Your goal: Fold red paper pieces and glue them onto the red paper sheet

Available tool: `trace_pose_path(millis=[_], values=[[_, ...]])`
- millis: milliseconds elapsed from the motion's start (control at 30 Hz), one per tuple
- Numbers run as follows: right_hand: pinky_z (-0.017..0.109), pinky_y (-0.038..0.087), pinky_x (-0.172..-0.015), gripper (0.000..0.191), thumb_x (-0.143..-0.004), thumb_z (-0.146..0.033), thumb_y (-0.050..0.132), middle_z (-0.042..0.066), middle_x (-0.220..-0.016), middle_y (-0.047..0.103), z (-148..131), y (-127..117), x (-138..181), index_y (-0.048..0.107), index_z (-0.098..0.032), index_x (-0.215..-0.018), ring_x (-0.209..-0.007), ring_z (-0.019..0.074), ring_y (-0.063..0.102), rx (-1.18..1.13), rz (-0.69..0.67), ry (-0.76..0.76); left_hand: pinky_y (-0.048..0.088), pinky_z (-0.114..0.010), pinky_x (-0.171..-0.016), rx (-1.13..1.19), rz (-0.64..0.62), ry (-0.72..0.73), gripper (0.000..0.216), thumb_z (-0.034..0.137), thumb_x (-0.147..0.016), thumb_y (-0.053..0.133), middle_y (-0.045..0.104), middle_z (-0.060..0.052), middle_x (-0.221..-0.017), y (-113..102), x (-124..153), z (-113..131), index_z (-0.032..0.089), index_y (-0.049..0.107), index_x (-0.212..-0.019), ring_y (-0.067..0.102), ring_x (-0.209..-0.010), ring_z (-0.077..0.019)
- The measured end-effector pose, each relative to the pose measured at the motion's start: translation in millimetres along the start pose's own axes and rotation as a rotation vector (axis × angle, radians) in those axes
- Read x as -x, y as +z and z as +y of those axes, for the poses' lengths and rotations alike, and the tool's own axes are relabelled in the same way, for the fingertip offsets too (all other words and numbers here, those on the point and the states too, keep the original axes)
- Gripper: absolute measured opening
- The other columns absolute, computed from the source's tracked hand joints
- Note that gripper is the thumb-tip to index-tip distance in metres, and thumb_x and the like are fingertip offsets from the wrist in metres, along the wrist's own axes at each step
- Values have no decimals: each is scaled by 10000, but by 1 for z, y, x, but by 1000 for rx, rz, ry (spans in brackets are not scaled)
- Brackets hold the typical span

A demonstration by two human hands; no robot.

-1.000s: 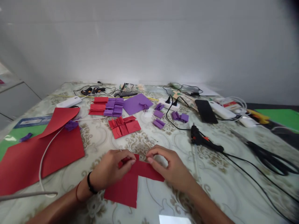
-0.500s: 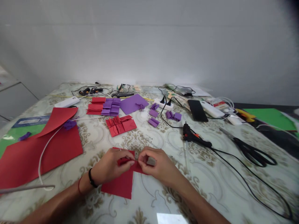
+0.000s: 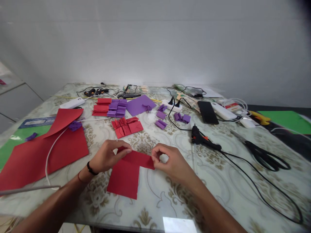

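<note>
A narrow strip of red paper [image 3: 138, 158] stretches between my two hands. My left hand [image 3: 109, 156] pinches its left end, and my right hand [image 3: 167, 159] pinches the right end between thumb and forefinger. Under the strip, a red paper square [image 3: 124, 181] lies flat on the table, its upper part covered by the strip and my left hand. Just beyond my hands sits a red folded-paper piece [image 3: 127, 127]. Farther back are joined red folded papers [image 3: 100, 107] and purple folded papers [image 3: 117, 108].
A glue gun [image 3: 204, 139] and black-handled scissors [image 3: 262, 153] lie to the right, with a looping cord. Behind them are a phone [image 3: 208, 112] and a power strip [image 3: 172, 105]. Large red sheets [image 3: 60, 152] cover the left side, crossed by a white cable.
My hands have moved apart, my left hand to the left and my right hand to the right. The red strip between them now shows stretched out. The whole view has shifted slightly.
</note>
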State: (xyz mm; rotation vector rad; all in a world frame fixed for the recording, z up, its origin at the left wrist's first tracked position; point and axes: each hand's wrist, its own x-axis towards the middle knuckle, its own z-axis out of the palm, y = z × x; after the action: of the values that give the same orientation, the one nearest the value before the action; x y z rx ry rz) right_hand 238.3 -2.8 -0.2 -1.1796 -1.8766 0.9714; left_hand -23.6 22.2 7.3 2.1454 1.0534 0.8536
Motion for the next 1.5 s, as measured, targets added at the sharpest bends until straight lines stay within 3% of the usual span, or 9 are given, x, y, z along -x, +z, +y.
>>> trace_pose_path(millis=[333,533,633,800,1000,1167,1333,1500], values=[[265,441,-653,111,-733,-99,549,-18,-707,620,2,-23,0,589,-202,-722,-655,149,552,72,86,-12,498,-223,-652,-45,57,-65,189,264,-949,616,777,-37,-821,-4,0,1,150,744,-869,669,-700,-139],[304,465,-769,92,-835,-117,584,20,-833,639,2,-13,0,602,-205,-818,-801,185,602,137,212,-101,494,-212,-662,-108,80,-21,127,214,-947,611,760,-15,-816,3,3,5,166,714,-892,669,-705,-128],[328,486,-847,83,-876,-153,635,55,-962,664,0,2,2,647,-208,-938,-929,212,629,132,132,-183,491,-213,-682,-91,22,55,103,177,-953,610,744,-8,-816,14,5,9,170,707,-919,652,-694,-115],[303,498,-778,120,-900,-117,607,29,-845,662,-2,17,4,631,-216,-837,-805,182,635,76,57,-184,511,-234,-753,-20,-2,89,113,173,-972,596,738,-29,-865,23,6,15,176,704,-937,677,-782,-132],[265,482,-701,164,-828,-56,582,7,-804,622,-4,21,5,596,-216,-794,-743,159,593,50,21,-180,538,-252,-791,45,-37,100,87,178,-937,641,764,-52,-921,27,7,15,181,726,-955,708,-848,-159],[262,471,-676,171,-799,-48,574,11,-806,621,-3,27,6,577,-218,-792,-747,165,584,52,-9,-193,518,-243,-761,11,-60,102,93,156,-912,629,754,-15,-859,36,11,16,200,707,-886,690,-778,-142],[265,454,-683,191,-766,-26,563,4,-799,601,-3,24,6,569,-216,-790,-734,158,568,46,-12,-201,502,-230,-731,24,-44,95,106,100,-858,620,718,-6,-799,29,9,19,181,684,-834,655,-732,-128],[267,454,-691,168,-781,-46,564,-4,-786,589,-4,11,4,568,-214,-774,-719,154,565,40,18,-156,517,-215,-699,100,-17,-1,108,94,-839,617,718,-18,-793,13,4,16,163,694,-810,658,-723,-127]])
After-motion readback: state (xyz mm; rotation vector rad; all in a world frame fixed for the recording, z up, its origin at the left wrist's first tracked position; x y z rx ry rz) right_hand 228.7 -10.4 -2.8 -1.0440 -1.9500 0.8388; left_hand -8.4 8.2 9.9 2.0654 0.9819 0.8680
